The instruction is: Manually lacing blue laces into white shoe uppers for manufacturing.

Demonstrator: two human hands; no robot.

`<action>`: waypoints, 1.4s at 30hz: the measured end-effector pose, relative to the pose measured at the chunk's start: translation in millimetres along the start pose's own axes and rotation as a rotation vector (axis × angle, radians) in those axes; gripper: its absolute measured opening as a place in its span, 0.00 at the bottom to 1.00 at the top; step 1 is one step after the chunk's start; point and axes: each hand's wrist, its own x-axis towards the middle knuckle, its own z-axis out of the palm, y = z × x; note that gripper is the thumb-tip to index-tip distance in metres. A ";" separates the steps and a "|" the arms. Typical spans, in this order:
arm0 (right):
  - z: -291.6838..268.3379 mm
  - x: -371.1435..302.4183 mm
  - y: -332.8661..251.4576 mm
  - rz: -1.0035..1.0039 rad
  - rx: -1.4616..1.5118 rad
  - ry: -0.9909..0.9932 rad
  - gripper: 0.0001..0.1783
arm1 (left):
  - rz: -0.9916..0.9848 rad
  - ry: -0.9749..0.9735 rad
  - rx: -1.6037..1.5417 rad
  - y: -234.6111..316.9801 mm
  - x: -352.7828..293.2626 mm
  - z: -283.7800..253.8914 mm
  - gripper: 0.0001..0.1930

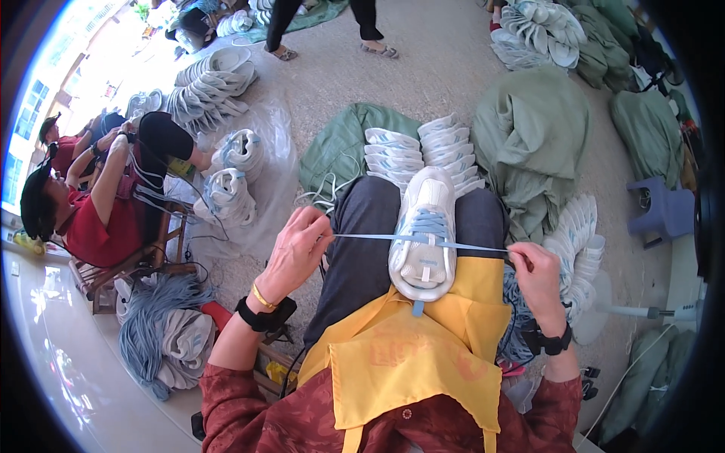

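Note:
A white sneaker (423, 262) with light-blue trim rests on my lap, its toe pointing away and its heel toward me. Light-blue lacing (425, 223) crosses its upper part. A flat blue shoelace (370, 237) runs taut from side to side across the shoe. Its left end is pinched in my left hand (299, 249), out past the shoe's left side. On the other side my right hand (538, 273) pinches the right end, with fingers curled closed. A yellow apron (411, 362) covers my lap under the heel.
Stacked white shoe uppers (394, 156) stand beyond my knees, between green cloth sacks (532, 128). Bundles of blue laces (151, 325) lie at lower left. A purple stool (658, 211) is at right. Co-workers in red (106, 204) sit at left; a person's legs (366, 26) show at the top.

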 end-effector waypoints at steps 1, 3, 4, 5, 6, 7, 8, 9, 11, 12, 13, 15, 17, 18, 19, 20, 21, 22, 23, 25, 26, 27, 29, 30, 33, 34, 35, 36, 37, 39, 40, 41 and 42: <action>-3.9 -2.3 6.0 -0.008 0.002 0.004 0.05 | 0.050 0.082 0.039 -2.8 -1.6 -2.8 0.07; -13.6 -9.3 18.3 0.165 0.030 -0.002 0.05 | 0.019 0.102 0.102 -8.7 -8.2 -11.5 0.07; -15.2 -13.2 29.2 0.144 0.035 0.039 0.05 | -0.015 0.115 0.160 -12.8 -12.0 -16.2 0.07; -18.5 -17.2 40.0 0.143 0.035 0.044 0.05 | -0.011 0.117 0.160 -18.3 -16.2 -20.7 0.07; -22.6 -19.7 49.6 0.151 0.032 0.063 0.06 | -0.076 0.110 0.167 -25.2 -21.2 -26.4 0.07; -26.9 -22.3 58.9 0.160 0.028 0.082 0.06 | -0.142 0.102 0.173 -30.2 -25.1 -31.9 0.06; -30.4 -25.1 67.8 0.174 0.032 0.092 0.07 | -0.217 0.108 0.149 -32.2 -27.4 -37.0 0.06; -32.9 -29.2 77.0 0.177 0.029 0.099 0.07 | -0.210 0.108 0.145 -33.9 -27.3 -42.1 0.06; -36.6 -35.8 91.5 0.281 0.117 0.125 0.07 | -0.314 0.111 0.157 -37.2 -29.0 -55.0 0.05; -39.4 -36.9 94.0 0.283 0.115 0.129 0.07 | -0.287 0.127 0.192 -45.5 -32.0 -60.0 0.05; -42.2 -38.3 95.6 0.315 0.125 0.120 0.08 | -0.282 0.126 0.188 -50.7 -34.1 -65.4 0.05; -47.5 -42.9 101.2 0.356 0.129 0.118 0.08 | -0.319 0.142 0.211 -58.2 -36.4 -72.3 0.05; -50.7 -44.7 108.0 0.336 0.086 0.098 0.09 | -0.319 0.141 0.210 -62.5 -36.4 -79.2 0.06; -51.6 -43.9 110.4 0.343 0.082 0.101 0.09 | -0.323 0.156 0.221 -63.7 -36.6 -82.9 0.06; -51.5 -42.0 112.3 0.339 0.092 0.105 0.09 | -0.327 0.170 0.233 -64.6 -36.9 -87.5 0.06; -51.6 -40.0 114.6 0.329 0.102 0.106 0.09 | -0.361 0.169 0.237 -64.6 -38.1 -92.5 0.06; -51.9 -40.1 121.8 0.327 0.101 0.101 0.09 | -0.366 0.170 0.238 -67.4 -38.9 -94.0 0.06; -54.2 -40.7 134.6 0.322 0.083 0.118 0.09 | -0.370 0.180 0.233 -71.7 -38.5 -95.8 0.06; -52.6 -38.1 148.5 0.306 0.078 0.126 0.09 | -0.383 0.195 0.245 -76.0 -41.4 -101.9 0.05; -62.9 -43.3 175.5 0.320 0.056 0.147 0.08 | -0.401 0.194 0.250 -82.2 -36.6 -106.7 0.05; -67.5 -45.3 188.2 0.338 0.053 0.158 0.09 | -0.356 0.210 0.275 -96.8 -37.8 -108.4 0.06; -72.3 -44.6 193.6 0.341 0.033 0.144 0.09 | -0.343 0.217 0.306 -103.2 -38.4 -109.9 0.06; -83.9 -48.9 211.1 0.332 0.023 0.144 0.09 | -0.389 0.208 0.260 -108.7 -33.5 -115.6 0.07; -87.5 -49.5 224.3 0.319 0.039 0.151 0.09 | -0.415 0.217 0.248 -107.3 -32.6 -120.6 0.06; -96.1 -43.0 252.4 0.348 0.074 0.114 0.09 | -0.448 0.248 0.243 -113.5 -41.2 -139.8 0.06; -99.5 -45.2 260.9 0.350 0.074 0.124 0.10 | -0.442 0.255 0.235 -118.0 -43.7 -144.8 0.07; -98.7 -44.4 263.0 0.350 0.076 0.123 0.10 | -0.442 0.254 0.237 -120.5 -47.0 -150.3 0.07; -100.3 -43.1 263.8 0.360 0.076 0.124 0.10 | -0.482 0.255 0.279 -123.0 -51.8 -156.7 0.07; -103.0 -43.1 264.9 0.373 0.073 0.127 0.10 | -0.520 0.253 0.317 -125.9 -55.7 -162.5 0.08; -107.9 -44.0 267.9 0.386 0.054 0.114 0.10 | -0.523 0.278 0.315 -135.7 -63.0 -168.2 0.08; -110.0 -44.8 270.2 0.392 0.041 0.093 0.10 | -0.537 0.281 0.314 -139.1 -64.8 -169.1 0.08; -111.5 -46.2 274.6 0.411 0.029 0.107 0.10 | -0.547 0.282 0.310 -141.7 -64.7 -169.8 0.08; -113.2 -48.6 280.4 0.386 0.015 0.106 0.10 | -0.550 0.277 0.300 -145.5 -65.8 -170.3 0.08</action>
